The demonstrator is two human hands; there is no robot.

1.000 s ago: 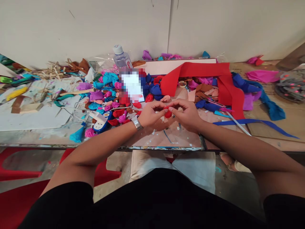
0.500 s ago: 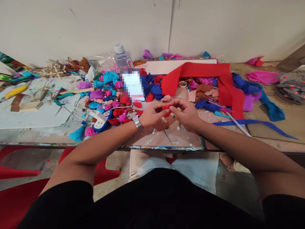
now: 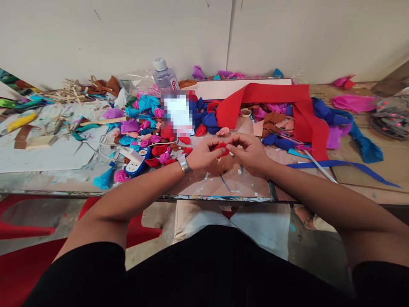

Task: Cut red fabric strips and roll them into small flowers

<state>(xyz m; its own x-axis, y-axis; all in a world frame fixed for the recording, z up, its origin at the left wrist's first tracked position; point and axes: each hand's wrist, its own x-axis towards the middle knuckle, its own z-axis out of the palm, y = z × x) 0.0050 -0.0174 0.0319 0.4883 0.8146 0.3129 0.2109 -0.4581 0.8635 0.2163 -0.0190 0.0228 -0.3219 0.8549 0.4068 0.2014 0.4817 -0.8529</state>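
Clock centred on the red piece (image 3: 214,147), 12 = far wall. Red piece, thin and soft-looking, sits between both hands, above the near part of the table (image 3: 247,181).

Left hand (image 3: 203,154) at 9 o'clock: thumb and fingers closed in a pinch on the red piece, thumb on the near side, watch (image 3: 183,164) on the wrist. Right hand (image 3: 248,154) at 3 o'clock: thumb and curled fingers brought together at the piece's right edge, gripping it too; gap between the tips looks tiny. Fingertips on the far side partly hidden, exact contact there can't be told. Hands nearly meet, both palms angled inward.

Pale pink rosette (image 3: 223,131) just beyond at 12. Tape roll (image 3: 246,112) at 1. Wide red strip (image 3: 271,91) arches from 12 round to 3, over brown, blue and pink scraps. Narrow blue strip (image 3: 345,163) lies at 3, farther out. Blurred bright screen (image 3: 178,114) at 10, bottle (image 3: 164,77) standing upright at 11. Power strip (image 3: 136,164) at 9 with a white plug on it. Magenta rosette (image 3: 120,176) and teal piece (image 3: 102,180) between 8 and 9, near the table edge. Heap of wooden sticks (image 3: 76,94) at 10, well apart.
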